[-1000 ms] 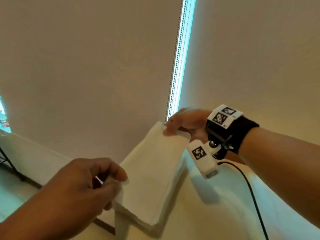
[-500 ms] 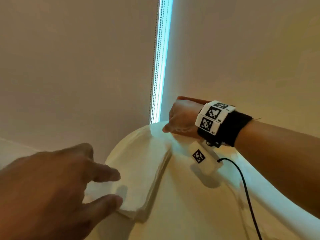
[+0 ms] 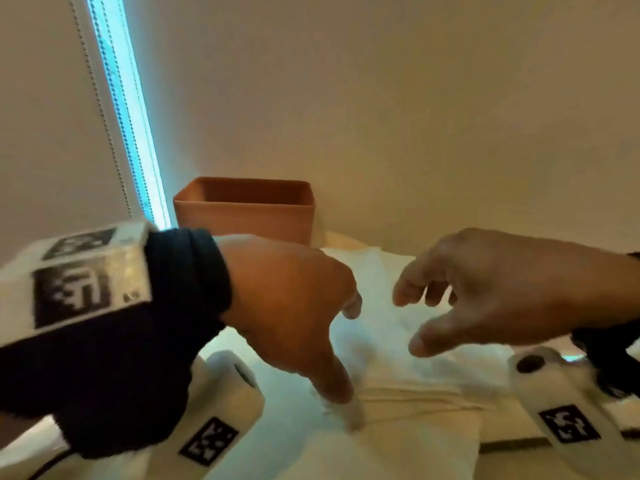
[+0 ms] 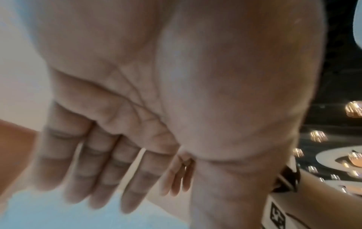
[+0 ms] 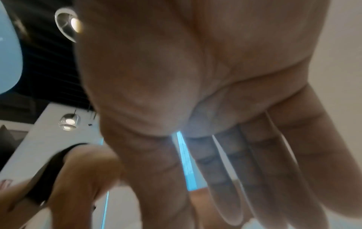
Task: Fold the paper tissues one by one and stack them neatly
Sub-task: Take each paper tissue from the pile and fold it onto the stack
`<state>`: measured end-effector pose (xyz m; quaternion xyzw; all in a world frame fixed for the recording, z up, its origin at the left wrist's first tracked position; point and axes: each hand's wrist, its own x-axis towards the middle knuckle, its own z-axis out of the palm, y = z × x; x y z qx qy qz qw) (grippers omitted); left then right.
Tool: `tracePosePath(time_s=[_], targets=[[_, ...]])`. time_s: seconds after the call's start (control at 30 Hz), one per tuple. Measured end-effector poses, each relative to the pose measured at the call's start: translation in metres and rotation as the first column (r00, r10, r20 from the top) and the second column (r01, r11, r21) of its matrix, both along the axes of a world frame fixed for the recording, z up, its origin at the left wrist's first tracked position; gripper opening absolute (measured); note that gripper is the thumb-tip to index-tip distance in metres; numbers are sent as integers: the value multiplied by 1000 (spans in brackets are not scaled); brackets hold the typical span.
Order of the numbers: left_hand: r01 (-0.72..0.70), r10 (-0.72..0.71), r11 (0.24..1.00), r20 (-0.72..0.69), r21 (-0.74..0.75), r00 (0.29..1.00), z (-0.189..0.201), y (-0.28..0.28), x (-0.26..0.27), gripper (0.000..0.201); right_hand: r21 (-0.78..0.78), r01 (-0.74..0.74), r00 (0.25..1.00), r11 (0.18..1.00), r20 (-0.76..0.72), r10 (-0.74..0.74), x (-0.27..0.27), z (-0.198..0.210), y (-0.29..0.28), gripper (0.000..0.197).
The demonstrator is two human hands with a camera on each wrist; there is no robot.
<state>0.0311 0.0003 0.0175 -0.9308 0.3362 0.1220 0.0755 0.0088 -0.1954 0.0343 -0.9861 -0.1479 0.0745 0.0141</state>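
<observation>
A stack of white paper tissues (image 3: 398, 344) is seen lying on the pale worktop (image 3: 381, 455); little folding appears done. The left hand (image 3: 294, 306) thumb presses its near edge; the right hand (image 3: 485, 289) hovers, grip spread.

Left hand (image 3: 287, 303) bare, black fabric cuff (image 3: 187, 282) round wrist. White marker block (image 3: 79, 282) strapped over cuff, black-and-white square codes on two faces. White rounded camera pod (image 3: 225, 407) slung beneath wrist, dark lens at end, another square code on side. Right hand (image 3: 502, 292) bare too, dark strap at wrist edge; matching white pod (image 3: 561, 410) below, round dark lens, square code printed.
</observation>
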Motion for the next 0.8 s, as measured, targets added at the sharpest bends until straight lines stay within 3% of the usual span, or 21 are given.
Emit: tracePosePath(time_s=[0.07,0.13,0.33,0.6,0.8], targets=[[57,-57,998,-69,-10,996,-3,-21,7,75,-94,-17,998,995,-64,11,-7,-19,-7,64],[141,-140,990,-38,9,989,-13,-36,9,66,-134,-58,993,989,-107,44,-9,-33,-9,67],[173,-175,984,-37,-48,984,-30,-40,18,30,-153,-168,986,974,-13,168,-10,-51,-9,34],[83,-101,950,-45,-300,994,-21,-29,18,21,42,-60,992,997,111,55,-9,-38,-5,18],[-76,-13,826,-152,-559,988,-11,-18,21,22,374,-22,998,927,-41,41,2,-16,-5,17]])
